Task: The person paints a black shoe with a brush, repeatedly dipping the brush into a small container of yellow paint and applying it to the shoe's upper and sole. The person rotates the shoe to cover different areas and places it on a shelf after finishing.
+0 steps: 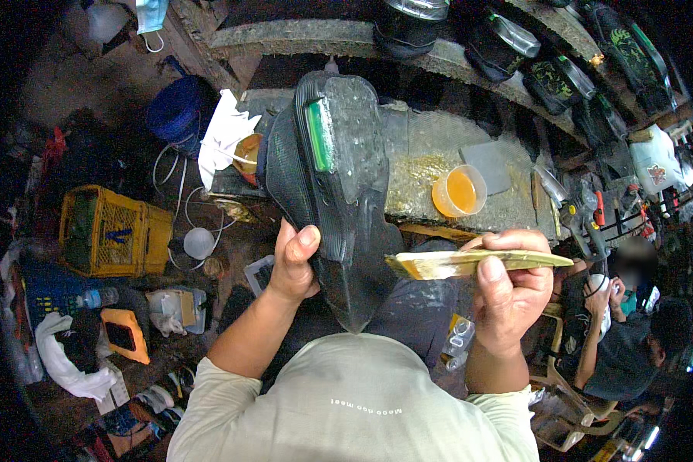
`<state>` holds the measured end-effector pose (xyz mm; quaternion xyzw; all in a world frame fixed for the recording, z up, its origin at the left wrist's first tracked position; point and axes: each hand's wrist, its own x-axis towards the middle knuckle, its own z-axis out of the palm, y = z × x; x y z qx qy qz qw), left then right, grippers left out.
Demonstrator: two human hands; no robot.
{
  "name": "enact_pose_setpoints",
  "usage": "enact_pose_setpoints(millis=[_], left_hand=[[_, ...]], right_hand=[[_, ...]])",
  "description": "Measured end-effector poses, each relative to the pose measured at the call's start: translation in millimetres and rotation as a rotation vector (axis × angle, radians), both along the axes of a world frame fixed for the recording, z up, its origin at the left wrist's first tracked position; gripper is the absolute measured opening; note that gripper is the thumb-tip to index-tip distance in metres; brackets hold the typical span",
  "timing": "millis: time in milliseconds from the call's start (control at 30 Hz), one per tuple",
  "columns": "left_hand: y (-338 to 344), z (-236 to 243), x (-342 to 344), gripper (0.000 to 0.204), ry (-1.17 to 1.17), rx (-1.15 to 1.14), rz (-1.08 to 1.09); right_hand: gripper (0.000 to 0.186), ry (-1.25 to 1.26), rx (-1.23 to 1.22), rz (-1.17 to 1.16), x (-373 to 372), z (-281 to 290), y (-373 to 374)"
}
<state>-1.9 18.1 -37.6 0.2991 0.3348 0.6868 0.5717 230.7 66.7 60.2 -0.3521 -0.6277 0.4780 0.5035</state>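
Note:
In front of me a black shoe (339, 223) is held with its narrow pointed end toward me. A green inset shows in its far part. My left hand (294, 262) grips its left side, thumb on top and some fingers hidden. My right hand (512, 285) pinches a flat brush (477, 263) between thumb and fingers. The pale, yellow-stained end of the brush points left, close to the shoe's right edge; whether they touch I cannot tell. Beyond the brush, a clear plastic cup (460, 191) of orange liquid stands on the stained bench (416, 138).
A grey flat plate (489, 165) lies beside the cup, with hand tools (585, 219) farther right. Black shoes (558, 88) line racks at the back right. Left are a yellow crate (104, 231) and a blue bucket (175, 112). Another person (624, 346) sits at right.

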Motion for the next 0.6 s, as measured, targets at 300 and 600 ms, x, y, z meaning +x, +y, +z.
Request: enact_pose_setpoints(millis=[300, 600], left_hand=[[-6.1, 13.7, 1.1, 0.095, 0.084, -0.023, 0.12], [-11.9, 17.5, -3.5, 0.095, 0.16, 0.014, 0.14]], right_hand=[[0.023, -0.007, 0.124, 0.106, -19.9, 0.3, -6.2], [0.02, -0.009, 0.194, 0.109, -21.6, 3.4, -2.2]])
